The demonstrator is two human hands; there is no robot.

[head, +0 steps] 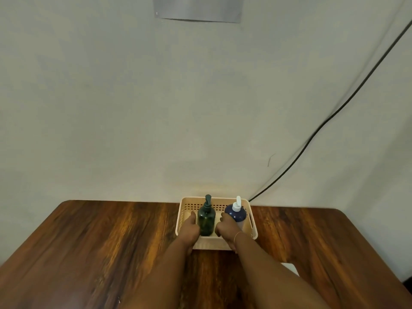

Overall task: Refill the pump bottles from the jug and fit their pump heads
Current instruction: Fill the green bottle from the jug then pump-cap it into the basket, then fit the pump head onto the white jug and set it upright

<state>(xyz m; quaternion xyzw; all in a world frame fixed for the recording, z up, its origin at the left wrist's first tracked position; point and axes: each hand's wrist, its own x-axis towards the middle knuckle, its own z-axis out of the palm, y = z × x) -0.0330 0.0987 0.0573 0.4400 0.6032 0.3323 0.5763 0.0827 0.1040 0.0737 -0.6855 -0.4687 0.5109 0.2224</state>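
Basket (211, 244) stands at the table's (89, 241) far edge, near the wall (200, 108). Left hand (190, 227) is beside the green bottle (206, 223), right hand (226, 227) against the blue bottle (237, 214). Neither grip can be told. Tabletop extends wide on both sides.

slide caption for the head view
Left hand and right hand in a beige basket beside green pump bottle and blue pump bottle

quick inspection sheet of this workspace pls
surface: wooden table
job's things: green pump bottle and blue pump bottle upright in beige basket, pump heads on; no jug seen
clutter: nothing seen
hands: left hand beside the green bottle, right hand against the blue one; grip unclear
cables: black cable runs down the wall behind the table
surroundings: grey sheet high on the wall
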